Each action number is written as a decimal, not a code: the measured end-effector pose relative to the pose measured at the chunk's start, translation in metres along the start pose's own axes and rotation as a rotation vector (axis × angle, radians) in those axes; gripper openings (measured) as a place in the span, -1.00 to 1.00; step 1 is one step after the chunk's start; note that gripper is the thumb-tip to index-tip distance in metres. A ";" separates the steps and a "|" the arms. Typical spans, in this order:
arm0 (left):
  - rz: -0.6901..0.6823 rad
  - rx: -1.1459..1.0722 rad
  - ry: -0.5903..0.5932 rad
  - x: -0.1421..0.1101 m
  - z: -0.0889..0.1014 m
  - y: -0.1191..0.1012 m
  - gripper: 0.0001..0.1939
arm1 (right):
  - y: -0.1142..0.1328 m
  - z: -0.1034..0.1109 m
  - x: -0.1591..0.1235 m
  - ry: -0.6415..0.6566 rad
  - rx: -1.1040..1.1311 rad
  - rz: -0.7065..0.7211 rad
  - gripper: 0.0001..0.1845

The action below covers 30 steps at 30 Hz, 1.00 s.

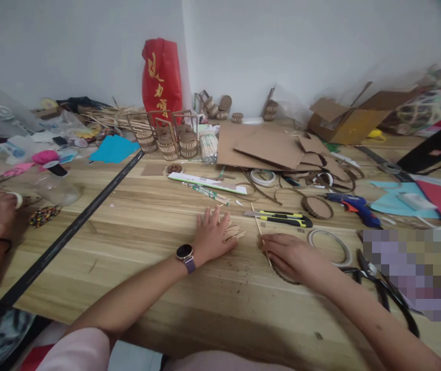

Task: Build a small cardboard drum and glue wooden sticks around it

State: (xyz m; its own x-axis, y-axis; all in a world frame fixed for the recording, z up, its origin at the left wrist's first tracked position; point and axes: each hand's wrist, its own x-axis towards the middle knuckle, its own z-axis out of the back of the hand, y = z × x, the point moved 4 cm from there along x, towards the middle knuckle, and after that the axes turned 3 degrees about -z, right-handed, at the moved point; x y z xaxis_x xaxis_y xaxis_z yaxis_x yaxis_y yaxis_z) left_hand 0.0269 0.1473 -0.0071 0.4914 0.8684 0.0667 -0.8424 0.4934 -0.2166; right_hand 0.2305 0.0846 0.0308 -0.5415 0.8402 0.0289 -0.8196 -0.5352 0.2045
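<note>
Both forearms are bare. Just behind the left hand point(213, 236) a smartwatch point(184, 252) with a round dark face sits on a purple strap. The right hand point(290, 256) wears nothing. Pale pink clothing point(77, 350) covers the upper arm, well behind the smartwatch.

The left hand point(213, 234) lies flat on the table point(135, 232), over a pile of short sticks point(233, 231). Just right of it, the right hand point(292, 255) rests on a long stick point(261, 234). Two utility knives point(282, 218) lie behind the hands; a tape ring point(331, 247) sits right of the right hand, with a glue gun point(354, 206) behind it and pliers point(378, 281) further right
</note>
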 end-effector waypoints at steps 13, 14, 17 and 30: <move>-0.141 -0.030 -0.045 0.006 -0.005 -0.025 -0.41 | -0.033 -0.019 -0.051 -0.106 0.058 -0.261 -0.32; -0.147 -0.031 -0.045 0.005 -0.007 -0.028 -0.42 | -0.035 -0.016 -0.049 -0.119 0.064 -0.266 -0.32; -0.164 -0.048 -0.053 0.002 -0.009 -0.033 -0.45 | -0.040 -0.012 -0.045 -0.142 0.076 -0.283 -0.32; -0.194 -0.064 -0.067 -0.003 -0.002 -0.041 -0.39 | -0.034 0.003 0.004 -0.037 -0.018 -0.359 -0.61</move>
State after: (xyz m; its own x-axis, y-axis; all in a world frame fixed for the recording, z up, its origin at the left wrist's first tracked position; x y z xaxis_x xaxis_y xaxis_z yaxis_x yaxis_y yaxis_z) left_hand 0.0603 0.1247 -0.0008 0.6252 0.7601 0.1769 -0.7170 0.6490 -0.2544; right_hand 0.2567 0.1058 0.0273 -0.2116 0.9773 -0.0060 -0.9596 -0.2066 0.1909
